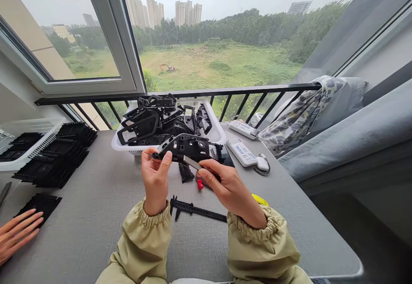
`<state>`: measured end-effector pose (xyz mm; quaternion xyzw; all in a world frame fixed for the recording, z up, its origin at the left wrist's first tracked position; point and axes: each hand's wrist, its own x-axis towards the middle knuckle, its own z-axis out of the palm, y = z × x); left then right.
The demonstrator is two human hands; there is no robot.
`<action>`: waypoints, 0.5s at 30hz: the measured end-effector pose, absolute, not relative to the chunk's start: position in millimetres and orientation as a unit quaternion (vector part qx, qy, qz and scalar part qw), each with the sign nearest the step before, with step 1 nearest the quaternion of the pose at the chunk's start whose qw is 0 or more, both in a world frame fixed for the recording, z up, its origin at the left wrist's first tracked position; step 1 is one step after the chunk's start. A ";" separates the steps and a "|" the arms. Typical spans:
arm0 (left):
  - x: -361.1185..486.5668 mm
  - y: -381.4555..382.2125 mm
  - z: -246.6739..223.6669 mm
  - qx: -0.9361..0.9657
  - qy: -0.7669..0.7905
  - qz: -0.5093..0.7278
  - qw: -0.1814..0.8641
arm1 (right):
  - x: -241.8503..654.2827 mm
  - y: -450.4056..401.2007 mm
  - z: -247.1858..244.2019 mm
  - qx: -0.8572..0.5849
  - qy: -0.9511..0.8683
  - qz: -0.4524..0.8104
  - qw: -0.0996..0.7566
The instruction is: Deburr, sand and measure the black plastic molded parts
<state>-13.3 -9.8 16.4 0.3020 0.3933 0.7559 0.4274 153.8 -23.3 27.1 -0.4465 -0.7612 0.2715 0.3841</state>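
Observation:
My left hand (155, 180) pinches the left end of a black plastic part (189, 145) with holes and cut-outs, held above the table. My right hand (227, 183) is closed on a knife-like tool with a flat grey blade (192, 162); my fingers hide most of its handle. The blade's tip meets or overlaps the part's lower edge; whether it touches I cannot tell. Behind the part, a white plastic basket (219, 134) is heaped with similar black parts (161, 118). Below my hands lies a black caliper (199, 209), near a small red piece (200, 184).
Another person's hand (21, 234) rests on a flat black panel (41, 204) at left, near stacked black panels (61, 151) and another white basket (48, 131). Two white devices (242, 152) lie at right. A yellow object (260, 199) sits beside my right wrist. A railing (225, 90) borders the window.

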 end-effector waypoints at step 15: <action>-12.4 -6.8 15.2 0.296 0.360 0.736 0.490 | 151.8 -24.5 23.9 -0.453 -0.708 0.308 0.446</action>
